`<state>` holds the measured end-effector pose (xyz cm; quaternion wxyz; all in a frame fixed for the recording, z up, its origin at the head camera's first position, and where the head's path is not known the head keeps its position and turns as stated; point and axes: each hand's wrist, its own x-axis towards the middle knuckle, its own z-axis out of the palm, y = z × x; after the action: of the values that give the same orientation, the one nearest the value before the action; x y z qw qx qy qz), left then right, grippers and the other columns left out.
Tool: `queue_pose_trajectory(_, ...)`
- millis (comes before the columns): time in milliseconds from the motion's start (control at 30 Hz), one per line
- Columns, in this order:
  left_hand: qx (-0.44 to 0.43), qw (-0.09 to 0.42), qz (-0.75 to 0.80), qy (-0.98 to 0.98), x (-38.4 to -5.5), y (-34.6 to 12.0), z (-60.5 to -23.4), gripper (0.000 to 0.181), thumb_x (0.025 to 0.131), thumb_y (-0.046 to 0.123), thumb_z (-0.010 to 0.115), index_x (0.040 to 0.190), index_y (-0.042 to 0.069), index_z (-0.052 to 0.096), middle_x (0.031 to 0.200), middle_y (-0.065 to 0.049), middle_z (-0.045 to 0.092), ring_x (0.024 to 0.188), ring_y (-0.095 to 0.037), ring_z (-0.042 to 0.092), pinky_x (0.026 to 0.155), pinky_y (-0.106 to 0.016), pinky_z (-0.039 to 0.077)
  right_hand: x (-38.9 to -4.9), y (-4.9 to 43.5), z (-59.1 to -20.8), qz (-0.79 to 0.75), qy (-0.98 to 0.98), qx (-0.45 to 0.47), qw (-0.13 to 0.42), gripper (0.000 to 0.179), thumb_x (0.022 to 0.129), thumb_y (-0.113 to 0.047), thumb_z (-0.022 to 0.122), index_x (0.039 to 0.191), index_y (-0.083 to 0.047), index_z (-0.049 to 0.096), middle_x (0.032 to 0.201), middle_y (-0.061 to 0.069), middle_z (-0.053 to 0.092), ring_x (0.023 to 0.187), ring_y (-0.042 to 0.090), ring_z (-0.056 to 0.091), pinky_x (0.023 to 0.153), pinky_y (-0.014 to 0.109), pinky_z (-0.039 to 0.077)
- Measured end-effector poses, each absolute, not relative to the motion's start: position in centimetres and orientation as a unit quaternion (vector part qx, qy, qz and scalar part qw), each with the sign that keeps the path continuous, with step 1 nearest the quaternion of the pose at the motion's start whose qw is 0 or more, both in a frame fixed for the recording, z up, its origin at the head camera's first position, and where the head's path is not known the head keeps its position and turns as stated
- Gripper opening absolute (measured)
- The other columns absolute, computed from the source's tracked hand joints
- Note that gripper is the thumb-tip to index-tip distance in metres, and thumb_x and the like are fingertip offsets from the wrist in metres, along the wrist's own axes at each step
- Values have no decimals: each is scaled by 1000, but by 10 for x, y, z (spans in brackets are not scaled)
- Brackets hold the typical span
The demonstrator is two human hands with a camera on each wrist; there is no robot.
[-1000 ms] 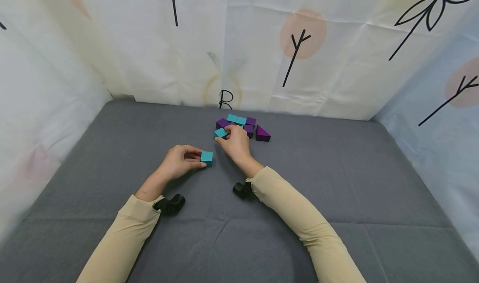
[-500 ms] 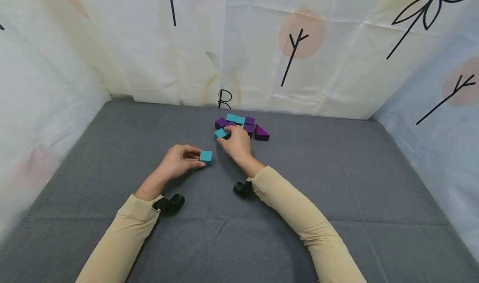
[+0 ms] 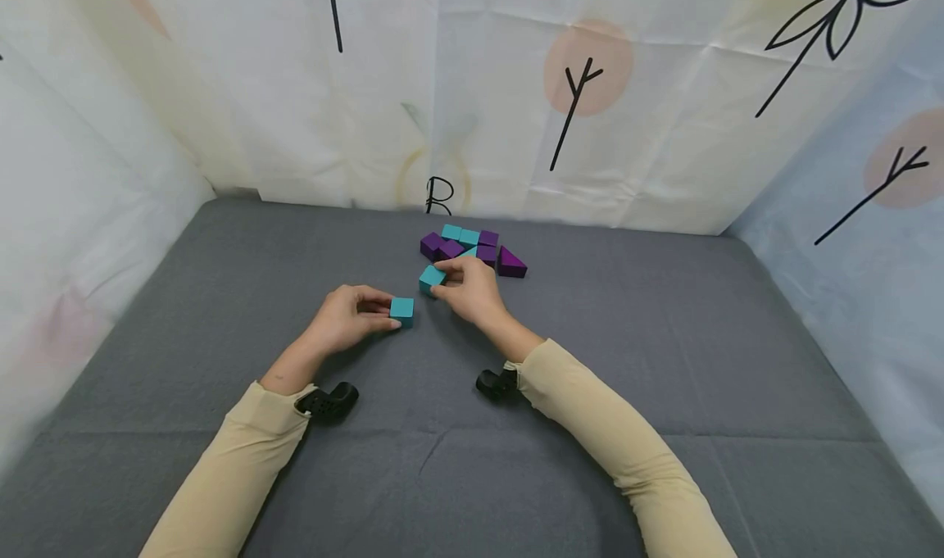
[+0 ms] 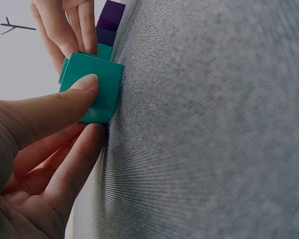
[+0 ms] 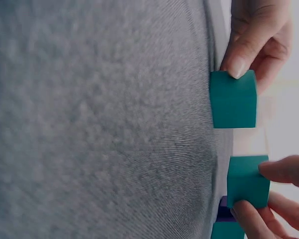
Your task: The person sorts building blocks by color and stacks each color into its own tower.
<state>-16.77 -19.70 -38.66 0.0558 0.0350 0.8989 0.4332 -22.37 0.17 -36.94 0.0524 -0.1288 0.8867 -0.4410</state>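
Pulled nearer, 1 teal cube (image 3: 431, 279) sits in the right hand's (image 3: 470, 288) pinch; the left hand (image 3: 347, 319) pinches another (image 3: 401, 310).

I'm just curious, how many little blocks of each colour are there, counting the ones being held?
Teal blocks: 5, counting one in the left hand and one in the right hand
Purple blocks: 5
Total: 10 in view; the right hand might hide more.
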Motion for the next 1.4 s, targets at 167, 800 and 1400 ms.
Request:
queue_pose_trajectory(167,37,53,433,899,-168,-197,-387,37,86,13,73,118,-3,65,109,-20,68,97,-29,66,82,-41,55,-221,9,-369,-445,880,-148,75,34,84,-11,75,118,-9,69,116,10,68,104,20,67,84,32,56)
queue_pose_trajectory(800,34,48,438,897,-168,-197,-390,37,86,12,73,119,-3,65,110,-20,68,99,-30,66,84,-42,55,-213,22,-372,-445,855,-227,143,37,84,-6,73,120,-5,67,121,12,63,109,23,65,86,31,55)
queue_pose_trajectory(1400,35,47,442,895,-167,-197,-387,38,86,12,73,119,-4,64,110,-21,68,99,-31,66,84,-42,55,-213,19,-374,-447,844,-238,174,38,84,-5,72,121,-5,67,123,12,61,111,22,64,85,29,55)
